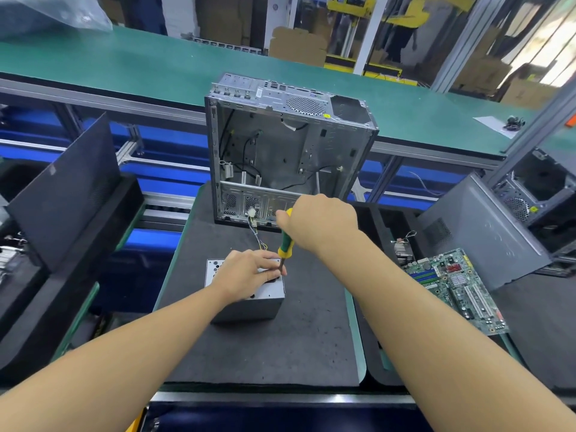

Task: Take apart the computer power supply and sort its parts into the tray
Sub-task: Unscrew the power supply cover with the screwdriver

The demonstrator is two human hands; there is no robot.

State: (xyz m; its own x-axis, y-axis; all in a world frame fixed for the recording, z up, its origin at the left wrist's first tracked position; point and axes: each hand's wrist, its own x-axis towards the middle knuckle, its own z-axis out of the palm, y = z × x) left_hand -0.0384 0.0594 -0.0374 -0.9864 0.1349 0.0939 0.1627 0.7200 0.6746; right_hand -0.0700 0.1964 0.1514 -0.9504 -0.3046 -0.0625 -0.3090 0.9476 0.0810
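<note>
Right fingers: those of the right hand (321,221) are curled tight around the top of the screwdriver (285,244) handle, seen from the back of the hand, so the pads are hidden.
Left fingers: those of the left hand (246,274) are drawn together, pinching the dark shaft of the screwdriver low down near its tip while the palm rests on top of the power supply (246,296).
Screwdriver: yellow and green handle, held nearly upright with a slight lean, tip down at the far right corner of the power supply's top face; the tip itself is hidden behind the left fingers.
Power supply: a grey metal box sitting on the dark mat (265,347) in the middle of the worktop (355,325), its perforated top partly covered by the left hand.
Cable bundle: coloured wires (258,235) run from the far side of the power supply up to a white connector just in front of the computer case (286,151).
Computer case: open, stripped, standing upright at the far edge of the mat, a few loose black cables inside.
Right side: a green motherboard (458,288) lies flat in a black tray (386,226), with a grey case panel (486,232) leaning beyond it.
Left side: a dark panel (62,194) stands tilted in another black tray.
Beyond: a long green conveyor belt (156,70) crosses behind the case.
</note>
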